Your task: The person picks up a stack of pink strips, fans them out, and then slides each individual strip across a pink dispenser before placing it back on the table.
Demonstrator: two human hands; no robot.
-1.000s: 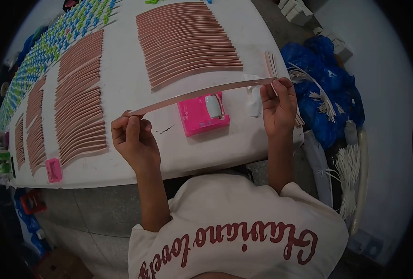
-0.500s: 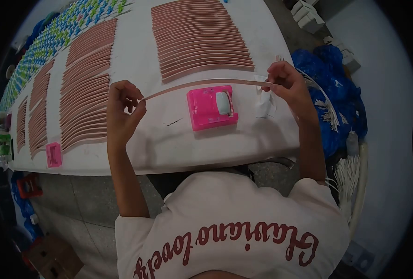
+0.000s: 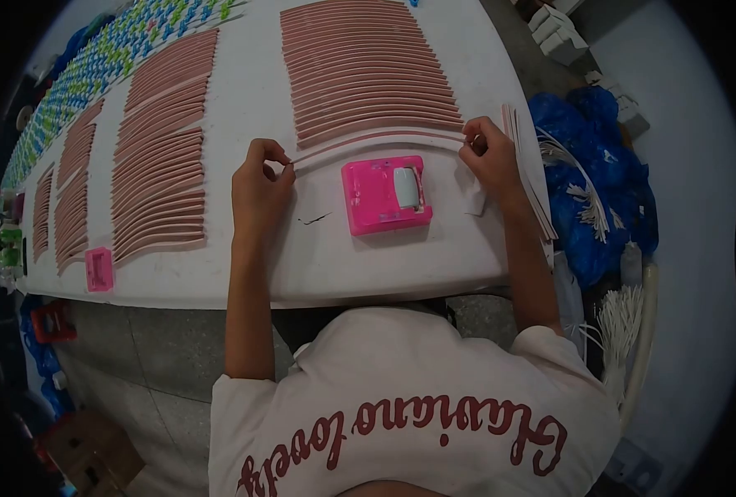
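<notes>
A thin pink strip [image 3: 376, 135] is stretched in a shallow arc between my two hands, just below the large row of pink strips [image 3: 368, 70] on the white table. My left hand [image 3: 263, 178] pinches its left end. At the right end, my right hand [image 3: 490, 157] holds it between thumb and fingers. Nearer to me than the strip lies a pink dispenser [image 3: 372, 199] with a pale roll in it. Something white and crumpled [image 3: 472, 197] lies partly hidden beside my right forearm.
More pink strips [image 3: 159, 157] lie in columns to the left, with a small pink box [image 3: 99, 269] below them. Blue and green pieces [image 3: 94, 79] cover the far left. Several loose strips [image 3: 529, 178] lie at the table's right edge, beside blue bags [image 3: 591, 166].
Both hands have moved closer to the row of strips, bringing the held strip alongside its lowest strip. My left hand has shifted right. Loose strips at the right edge now show more.
</notes>
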